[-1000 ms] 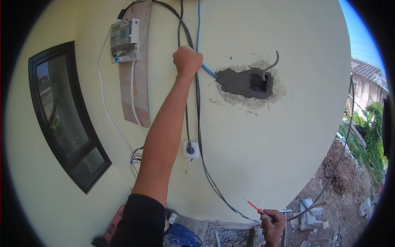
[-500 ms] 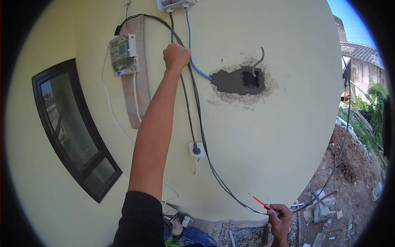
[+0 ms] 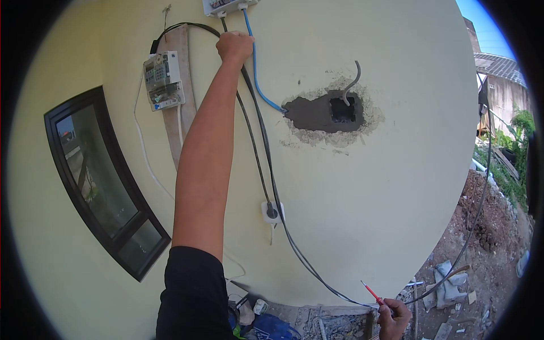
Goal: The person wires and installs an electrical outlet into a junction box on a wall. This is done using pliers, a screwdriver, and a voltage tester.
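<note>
My left hand (image 3: 235, 46) reaches up the wall, closed around a black cable (image 3: 245, 116) just beneath a white junction box (image 3: 226, 7). The cable runs down from the fist to a plug in a white wall socket (image 3: 272, 212). A blue conduit (image 3: 254, 71) leaves the box beside my knuckles and ends at a mortar patch (image 3: 309, 115). Low on the right, my right hand (image 3: 394, 320) is closed on a slim red screwdriver (image 3: 372, 292), its tip pointing up and left. Paired black cables (image 3: 294, 243) hang in a curve toward that hand.
An electricity meter (image 3: 163, 80) is mounted on a wooden board (image 3: 171, 127) at left, near a dark-framed window (image 3: 102, 175). A grey conduit (image 3: 355, 82) sticks out of a square wall opening (image 3: 343, 111). Rubble (image 3: 447, 289) and a blue bag (image 3: 272, 327) lie on the ground.
My left hand has slid up the cable, closer to the junction box. The right hand, with the screwdriver, has shifted down and slightly right in view.
</note>
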`<action>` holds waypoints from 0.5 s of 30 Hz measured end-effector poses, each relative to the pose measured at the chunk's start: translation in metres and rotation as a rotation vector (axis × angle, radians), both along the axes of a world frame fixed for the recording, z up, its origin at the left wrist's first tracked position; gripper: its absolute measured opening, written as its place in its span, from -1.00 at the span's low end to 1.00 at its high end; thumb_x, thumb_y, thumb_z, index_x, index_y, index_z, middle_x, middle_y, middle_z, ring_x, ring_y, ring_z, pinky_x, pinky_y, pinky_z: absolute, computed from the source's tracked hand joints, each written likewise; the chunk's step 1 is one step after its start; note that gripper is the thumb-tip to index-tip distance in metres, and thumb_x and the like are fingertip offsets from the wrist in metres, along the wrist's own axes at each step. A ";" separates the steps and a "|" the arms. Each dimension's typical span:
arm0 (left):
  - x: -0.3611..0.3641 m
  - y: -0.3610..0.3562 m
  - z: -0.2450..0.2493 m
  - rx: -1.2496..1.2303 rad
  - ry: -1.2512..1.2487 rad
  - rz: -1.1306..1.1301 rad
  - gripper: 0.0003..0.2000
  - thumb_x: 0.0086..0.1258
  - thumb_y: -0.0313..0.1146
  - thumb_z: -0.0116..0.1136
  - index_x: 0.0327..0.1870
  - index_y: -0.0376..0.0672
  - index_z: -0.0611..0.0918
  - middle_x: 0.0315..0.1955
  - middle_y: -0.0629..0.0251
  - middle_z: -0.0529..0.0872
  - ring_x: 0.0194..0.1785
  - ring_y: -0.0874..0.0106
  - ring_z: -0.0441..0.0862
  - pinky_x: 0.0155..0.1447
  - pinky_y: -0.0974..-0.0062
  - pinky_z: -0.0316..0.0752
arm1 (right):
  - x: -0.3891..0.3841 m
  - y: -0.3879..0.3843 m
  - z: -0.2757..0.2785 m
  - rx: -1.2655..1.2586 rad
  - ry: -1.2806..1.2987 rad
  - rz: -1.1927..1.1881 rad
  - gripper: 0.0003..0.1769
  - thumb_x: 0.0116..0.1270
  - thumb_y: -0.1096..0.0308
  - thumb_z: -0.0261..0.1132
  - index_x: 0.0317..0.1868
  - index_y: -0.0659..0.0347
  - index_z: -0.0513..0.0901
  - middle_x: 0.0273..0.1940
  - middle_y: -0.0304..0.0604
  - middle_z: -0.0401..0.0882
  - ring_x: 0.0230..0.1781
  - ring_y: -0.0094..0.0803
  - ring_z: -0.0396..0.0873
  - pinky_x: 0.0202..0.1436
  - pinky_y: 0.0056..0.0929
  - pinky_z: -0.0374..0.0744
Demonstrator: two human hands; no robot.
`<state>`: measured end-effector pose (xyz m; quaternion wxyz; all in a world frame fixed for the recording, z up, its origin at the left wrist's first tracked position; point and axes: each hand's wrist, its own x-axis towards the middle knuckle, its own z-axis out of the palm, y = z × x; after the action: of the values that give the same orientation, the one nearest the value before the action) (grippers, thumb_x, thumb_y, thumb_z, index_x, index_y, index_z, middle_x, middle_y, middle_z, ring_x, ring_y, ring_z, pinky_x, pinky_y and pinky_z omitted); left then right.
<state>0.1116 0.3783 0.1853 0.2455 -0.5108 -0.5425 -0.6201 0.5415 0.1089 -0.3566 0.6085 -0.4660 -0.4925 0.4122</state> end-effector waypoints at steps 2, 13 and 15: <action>-0.005 0.004 0.003 0.017 -0.156 -0.123 -0.87 0.27 -0.42 0.30 -0.25 -0.26 0.79 -0.40 0.26 0.80 -0.40 0.50 0.73 -0.17 0.51 0.65 | -0.001 0.001 0.006 -0.024 -0.112 -0.030 -0.77 0.39 0.47 0.34 0.00 0.39 0.70 -0.31 -0.22 0.68 -0.45 -0.61 0.51 -0.38 -0.64 0.48; 0.001 -0.001 0.017 0.091 -0.137 -0.075 -0.88 0.29 -0.42 0.32 -0.22 -0.21 0.79 -0.36 0.23 0.80 -0.35 0.44 0.73 -0.14 0.50 0.65 | -0.007 0.018 0.000 -0.118 -0.067 -0.016 -0.75 0.39 0.44 0.36 0.02 0.38 0.70 -0.29 -0.19 0.69 -0.46 -0.59 0.54 -0.39 -0.64 0.51; 0.002 -0.004 0.016 0.092 -0.172 -0.146 -0.87 0.30 -0.46 0.31 -0.20 -0.28 0.78 -0.39 0.28 0.78 -0.41 0.52 0.70 -0.18 0.60 0.61 | -0.008 0.021 0.000 -0.119 -0.041 -0.012 -0.74 0.39 0.43 0.37 0.03 0.38 0.69 -0.28 -0.19 0.69 -0.46 -0.59 0.54 -0.40 -0.64 0.51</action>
<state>0.1137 0.3741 0.2013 0.1755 -0.4819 -0.4939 -0.7022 0.5335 0.1302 -0.3562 0.5719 -0.5126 -0.4766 0.4278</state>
